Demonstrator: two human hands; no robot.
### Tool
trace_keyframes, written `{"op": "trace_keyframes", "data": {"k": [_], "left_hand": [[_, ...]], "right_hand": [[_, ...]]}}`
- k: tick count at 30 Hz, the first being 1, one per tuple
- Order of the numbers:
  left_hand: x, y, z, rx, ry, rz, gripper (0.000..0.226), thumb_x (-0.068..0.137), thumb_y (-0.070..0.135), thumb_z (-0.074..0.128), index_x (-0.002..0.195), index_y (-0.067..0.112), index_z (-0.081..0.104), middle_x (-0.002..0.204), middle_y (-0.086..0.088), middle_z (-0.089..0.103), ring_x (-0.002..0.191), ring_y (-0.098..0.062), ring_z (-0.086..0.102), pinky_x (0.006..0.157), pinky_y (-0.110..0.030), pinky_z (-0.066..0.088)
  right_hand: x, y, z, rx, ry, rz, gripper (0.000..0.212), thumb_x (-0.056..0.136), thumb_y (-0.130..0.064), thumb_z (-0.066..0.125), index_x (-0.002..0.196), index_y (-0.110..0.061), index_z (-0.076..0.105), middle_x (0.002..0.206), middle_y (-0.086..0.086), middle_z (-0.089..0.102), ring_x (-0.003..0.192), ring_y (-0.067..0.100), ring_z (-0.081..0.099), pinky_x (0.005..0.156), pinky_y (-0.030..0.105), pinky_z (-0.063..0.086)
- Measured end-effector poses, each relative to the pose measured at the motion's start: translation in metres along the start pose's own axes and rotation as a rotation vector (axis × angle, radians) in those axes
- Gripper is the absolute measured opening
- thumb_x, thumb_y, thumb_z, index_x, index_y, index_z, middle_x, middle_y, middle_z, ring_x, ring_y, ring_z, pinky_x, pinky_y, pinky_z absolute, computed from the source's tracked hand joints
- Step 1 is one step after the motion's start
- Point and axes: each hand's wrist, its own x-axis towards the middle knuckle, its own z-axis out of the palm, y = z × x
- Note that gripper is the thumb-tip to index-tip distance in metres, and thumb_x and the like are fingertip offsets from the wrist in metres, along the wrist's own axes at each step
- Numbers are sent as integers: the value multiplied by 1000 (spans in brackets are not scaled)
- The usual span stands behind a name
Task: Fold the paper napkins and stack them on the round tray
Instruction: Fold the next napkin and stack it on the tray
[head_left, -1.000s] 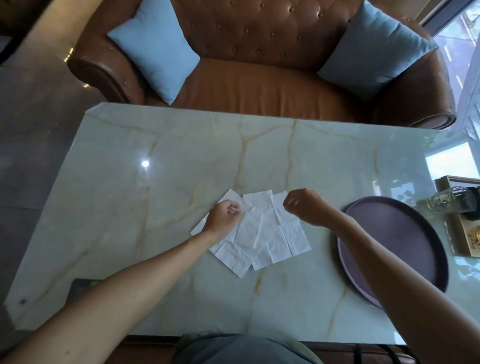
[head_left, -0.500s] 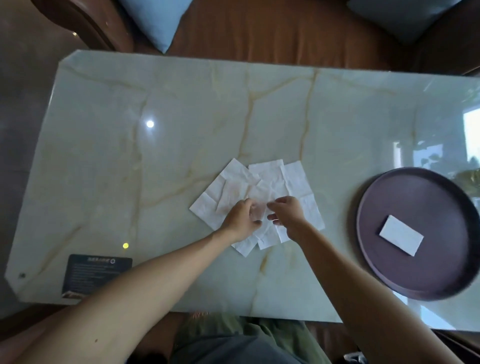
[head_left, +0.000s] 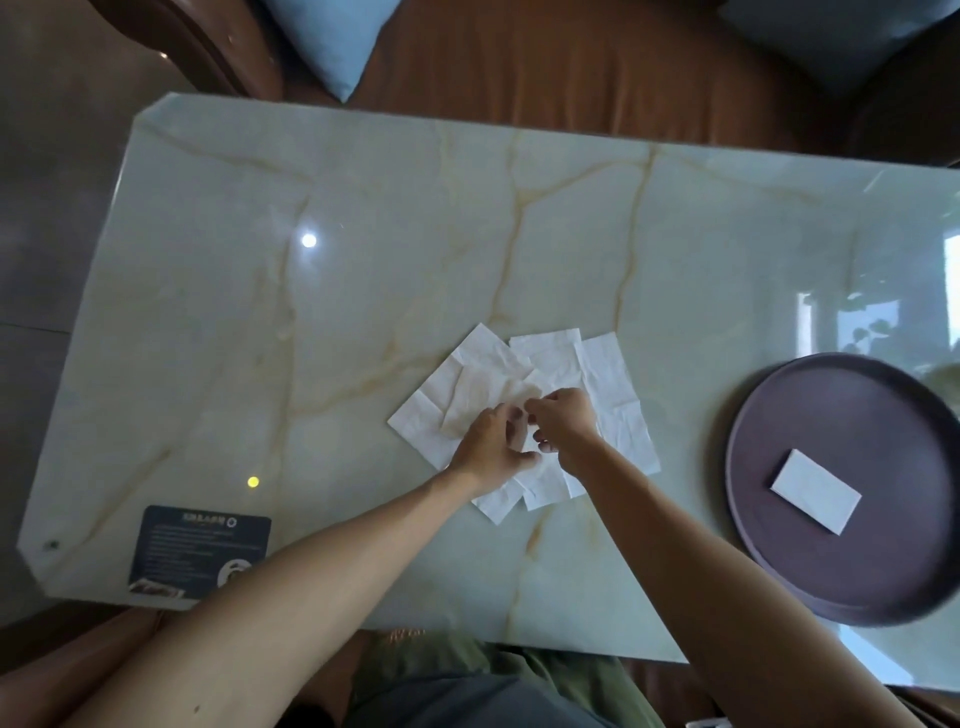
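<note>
Near the middle of the frame, a loose pile of unfolded paper napkins (head_left: 524, 410) lies spread on the marble bench (head_left: 363, 291). Both hands meet over it: the left hand (head_left: 491, 444) and the right hand (head_left: 563, 423) each pinch a lifted part of the top napkin, fingertips close together. At the right edge of the frame sits the round tray (head_left: 779, 519), holding one folded napkin (head_left: 815, 491). A dark card (head_left: 200, 551) lies at the lower left of the bench.
</note>
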Motion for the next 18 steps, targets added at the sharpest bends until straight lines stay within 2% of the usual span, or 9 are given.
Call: {"op": "trace_keyframes", "data": {"k": [4, 6, 8, 10, 11, 13, 14, 16, 18], "left_hand": [[-13, 14, -9, 141, 85, 41, 50, 85, 35, 73, 129, 18, 57, 117, -1, 59, 108, -17, 58, 85, -31, 52], [-20, 26, -17, 192, 153, 115, 27, 96, 24, 59, 122, 16, 61, 113, -1, 61, 110, -20, 60, 83, -30, 49], [-27, 39, -29, 199, 182, 178, 22, 101, 16, 48, 114, 11, 65, 109, -5, 67, 104, -25, 65, 79, -30, 49], [-32, 52, -48, 209, 145, 220, 26, 103, 15, 44, 113, 8, 67, 110, -8, 71, 102, -28, 67, 78, -31, 50], [-35, 59, -60, 227, 107, 237, 27, 103, 15, 44, 114, 9, 68, 110, -8, 71, 101, -28, 68, 75, -28, 47], [-39, 75, -86, 297, 21, 279, 28, 102, 14, 45, 117, 10, 68, 109, -8, 72, 96, -26, 68, 67, -23, 40], [-39, 84, -99, 350, -24, 300, 27, 101, 14, 45, 115, 11, 68, 106, -8, 72, 89, -24, 66, 62, -21, 38], [-41, 100, -122, 456, -87, 321, 22, 99, 12, 46, 104, 12, 68, 91, -5, 65, 77, -22, 58, 56, -22, 34], [-42, 114, -140, 500, -106, 341, 17, 98, 14, 47, 93, 14, 64, 83, 0, 60, 81, -25, 61, 63, -32, 43]], "right_hand": [[-20, -16, -11, 98, -35, 10, 12, 84, -13, 59, 83, -2, 65, 79, 11, 66, 53, 19, 50, 46, 24, 41], [-31, -26, -21, 131, -59, 24, 13, 83, -16, 60, 83, -5, 67, 77, 8, 66, 53, 18, 49, 48, 24, 40], [-41, -35, -34, 111, -41, -26, 14, 82, -23, 65, 79, -9, 65, 74, 6, 61, 56, 20, 48, 54, 28, 43], [-47, -43, -49, -57, 94, -234, 25, 79, -38, 70, 84, -15, 60, 83, 3, 54, 68, 21, 50, 66, 35, 45], [-51, -49, -59, -188, 160, -376, 31, 79, -41, 71, 97, -18, 60, 97, -2, 54, 80, 18, 52, 77, 36, 46], [-61, -64, -79, -434, 104, -666, 48, 84, -35, 73, 128, -21, 57, 123, -7, 56, 105, 15, 57, 97, 35, 43], [-66, -72, -87, -550, 18, -757, 51, 86, -31, 73, 133, -22, 57, 128, -6, 61, 113, 17, 60, 105, 37, 42], [-79, -90, -96, -841, -82, -825, 41, 89, -33, 71, 128, -24, 63, 121, -5, 70, 115, 20, 65, 105, 34, 40], [-90, -102, -98, -1041, -60, -873, 25, 95, -35, 62, 117, -24, 69, 113, -4, 74, 108, 21, 67, 89, 27, 37]]}}
